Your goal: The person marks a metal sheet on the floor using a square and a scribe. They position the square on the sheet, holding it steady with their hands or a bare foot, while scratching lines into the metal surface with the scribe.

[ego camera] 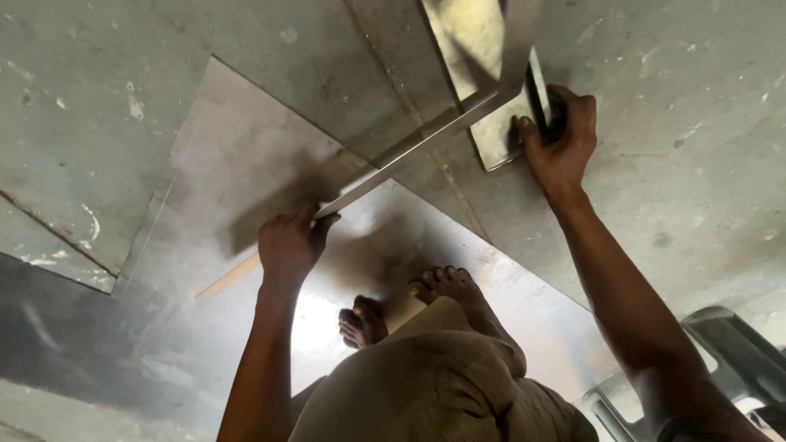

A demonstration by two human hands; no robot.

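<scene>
— What sort of place is this?
— A metal workshop, by the look of it. Big steel sheets lie flat on a stained concrete floor, and a long steel square rests across them.

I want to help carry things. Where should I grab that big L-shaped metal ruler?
Probably grip the metal square on its two flat arms, one hand on each, coming from above. The long arm runs to the left hand, which holds its end; the right hand steadies the shorter arm near the corner. It lies flat on the metal sheet, so lift an edge first.
</scene>
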